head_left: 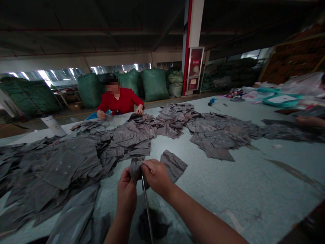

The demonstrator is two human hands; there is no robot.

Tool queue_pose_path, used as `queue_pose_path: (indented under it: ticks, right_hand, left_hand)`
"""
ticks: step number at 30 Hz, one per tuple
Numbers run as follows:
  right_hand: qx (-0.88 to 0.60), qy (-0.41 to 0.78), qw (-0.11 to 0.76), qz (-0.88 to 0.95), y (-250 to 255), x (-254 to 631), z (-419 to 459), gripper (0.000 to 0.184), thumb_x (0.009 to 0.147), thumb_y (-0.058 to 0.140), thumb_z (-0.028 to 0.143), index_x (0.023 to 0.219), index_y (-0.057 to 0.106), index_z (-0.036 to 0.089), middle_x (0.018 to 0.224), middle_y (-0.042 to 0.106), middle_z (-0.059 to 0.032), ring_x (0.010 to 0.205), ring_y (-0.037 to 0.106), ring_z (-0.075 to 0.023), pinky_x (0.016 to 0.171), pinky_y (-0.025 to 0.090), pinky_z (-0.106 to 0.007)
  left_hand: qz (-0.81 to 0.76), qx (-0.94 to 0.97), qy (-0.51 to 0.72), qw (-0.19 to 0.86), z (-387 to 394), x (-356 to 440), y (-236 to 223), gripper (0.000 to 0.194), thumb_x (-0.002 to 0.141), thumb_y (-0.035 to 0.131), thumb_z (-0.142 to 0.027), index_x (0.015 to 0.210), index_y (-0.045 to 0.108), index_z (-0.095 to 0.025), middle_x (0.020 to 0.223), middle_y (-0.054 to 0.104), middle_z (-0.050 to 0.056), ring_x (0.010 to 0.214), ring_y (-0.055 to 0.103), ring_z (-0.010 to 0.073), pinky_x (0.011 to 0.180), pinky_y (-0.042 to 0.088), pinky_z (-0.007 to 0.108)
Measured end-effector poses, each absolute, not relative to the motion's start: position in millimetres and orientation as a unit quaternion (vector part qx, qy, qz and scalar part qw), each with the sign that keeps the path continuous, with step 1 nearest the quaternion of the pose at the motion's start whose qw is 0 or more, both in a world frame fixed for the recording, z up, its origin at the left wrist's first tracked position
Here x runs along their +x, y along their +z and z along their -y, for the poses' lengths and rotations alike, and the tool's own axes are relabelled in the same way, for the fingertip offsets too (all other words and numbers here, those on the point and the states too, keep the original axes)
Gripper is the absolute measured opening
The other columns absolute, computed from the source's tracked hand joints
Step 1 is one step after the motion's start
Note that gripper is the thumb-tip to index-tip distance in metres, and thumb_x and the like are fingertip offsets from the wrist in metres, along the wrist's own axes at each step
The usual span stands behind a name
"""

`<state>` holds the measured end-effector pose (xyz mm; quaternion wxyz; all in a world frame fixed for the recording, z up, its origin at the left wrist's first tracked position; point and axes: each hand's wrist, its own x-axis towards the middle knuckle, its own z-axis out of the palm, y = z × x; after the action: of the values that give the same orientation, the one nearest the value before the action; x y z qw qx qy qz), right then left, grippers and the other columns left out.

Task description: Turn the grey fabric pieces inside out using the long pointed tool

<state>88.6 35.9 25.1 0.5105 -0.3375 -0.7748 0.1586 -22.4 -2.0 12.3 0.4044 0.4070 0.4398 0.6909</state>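
Note:
My left hand (127, 189) grips a small grey fabric piece (135, 168) by its left side. From the right, my right hand (156, 174) pinches the same piece, thumb and fingers pressed together. A thin metal rod (146, 206) runs from the fabric between my hands down to the bottom of the view; whether its tip is inside the cloth is hidden. Just beyond my right hand, a flat grey fabric piece (175, 166) lies on the table. Below my hands is a dark, blurred patch of cloth (154, 225).
Heaped grey pieces (58, 162) cover the left of the pale table (254, 189), and another heap (218, 130) lies farther right. A person in red (122, 101) sits opposite. A white bottle (53, 125) leans at left. Another person's hand (311, 121) shows at the right edge.

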Motion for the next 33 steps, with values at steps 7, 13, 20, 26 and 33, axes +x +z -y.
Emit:
queue_pose_path:
  ticks: [7, 13, 20, 26, 33]
  right_hand:
    - [-0.290, 0.136, 0.580, 0.749, 20, 94, -34, 0.027, 0.086, 0.037, 0.022, 0.096, 0.060, 0.014, 0.090, 0.065, -0.0091, 0.083, 0.059, -0.0170, 0.075, 0.047, -0.029]
    - [-0.274, 0.079, 0.580, 0.763, 21, 97, -30, 0.019, 0.084, 0.041, 0.019, 0.091, 0.058, 0.016, 0.090, 0.065, -0.0083, 0.084, 0.059, -0.0168, 0.076, 0.048, -0.030]
    - [-0.193, 0.054, 0.584, 0.787, 8, 90, -16, 0.018, 0.077, 0.042, 0.011, 0.091, 0.053, 0.014, 0.105, 0.059, -0.0141, 0.102, 0.052, -0.0183, 0.088, 0.045, -0.034]
    - [-0.183, 0.066, 0.581, 0.790, 9, 94, -13, 0.018, 0.076, 0.042, 0.011, 0.091, 0.052, 0.014, 0.105, 0.059, -0.0159, 0.103, 0.052, -0.0191, 0.087, 0.046, -0.035]
    - [-0.176, 0.057, 0.580, 0.793, 14, 93, -8, 0.021, 0.074, 0.041, 0.008, 0.090, 0.053, 0.014, 0.100, 0.060, -0.0159, 0.101, 0.053, -0.0204, 0.087, 0.046, -0.036]
  left_hand:
    - [-0.458, 0.433, 0.691, 0.355, 5, -9, 19, 0.012, 0.071, 0.060, -0.026, 0.080, 0.055, -0.019, 0.072, 0.059, -0.003, 0.068, 0.051, 0.0101, 0.064, 0.040, 0.018]
    - [-0.461, 0.427, 0.689, 0.361, 10, -6, 31, 0.015, 0.063, 0.062, -0.020, 0.077, 0.057, -0.018, 0.072, 0.060, -0.002, 0.066, 0.052, 0.0121, 0.062, 0.041, 0.019]
    - [-0.513, 0.348, 0.696, 0.362, 29, -4, -7, 0.020, 0.062, 0.066, -0.027, 0.078, 0.056, -0.022, 0.068, 0.060, -0.005, 0.062, 0.052, 0.0117, 0.056, 0.041, 0.018]
    - [-0.494, 0.357, 0.675, 0.417, 35, -19, -5, 0.035, 0.050, 0.075, -0.032, 0.081, 0.061, -0.022, 0.077, 0.066, -0.002, 0.075, 0.057, 0.0165, 0.069, 0.045, 0.022]
    - [-0.466, 0.306, 0.654, 0.511, 18, -33, 44, 0.038, 0.059, 0.062, -0.050, 0.087, 0.065, -0.025, 0.090, 0.067, 0.007, 0.093, 0.057, 0.0260, 0.070, 0.049, 0.034]
